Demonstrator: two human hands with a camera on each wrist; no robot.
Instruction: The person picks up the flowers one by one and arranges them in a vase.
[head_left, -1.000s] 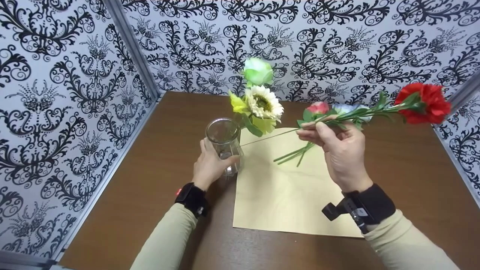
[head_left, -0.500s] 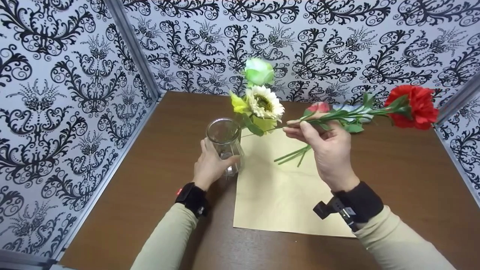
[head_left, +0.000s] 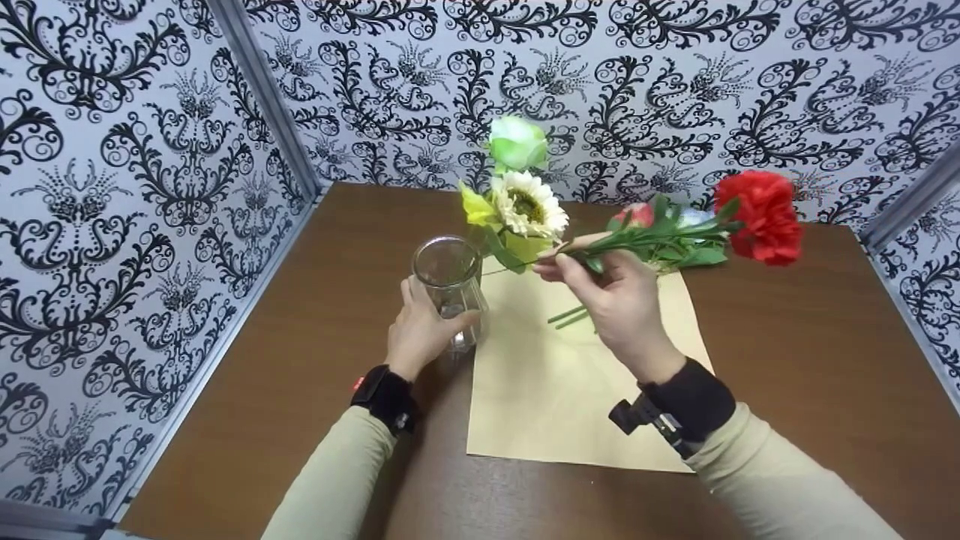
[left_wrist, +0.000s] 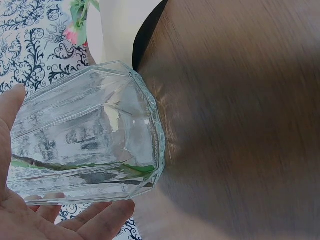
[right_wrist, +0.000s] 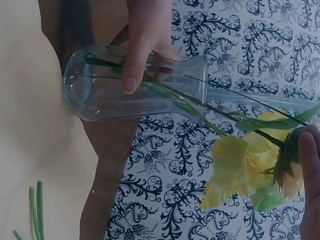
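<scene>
The left hand (head_left: pixel 424 326) is curled around the transparent, faceted glass vase (head_left: pixel 460 298), thumb and fingers on opposite sides. The right hand (head_left: pixel 611 300) pinches the thin, dark stem (right_wrist: pixel 255 103) of the red, ruffled artificial flower (head_left: pixel 761 217) between thumb and fingers.

Vase axis: upright. Stem axis: crosswise, sloping down to the left; blossom to the right of the right hand, free end at the vase. The left hand is nearer the vase mouth. Whether the stem lies inside the mouth or outside the glass cannot be told.

The vase holds stems; 1 cream, daisy-shaped flower (head_left: pixel 529 202) and 1 pale-green, rose-shaped flower (head_left: pixel 517 142) lean right above it. Beside the vase lies the flat, beige paper sheet (head_left: pixel 585 405).
</scene>
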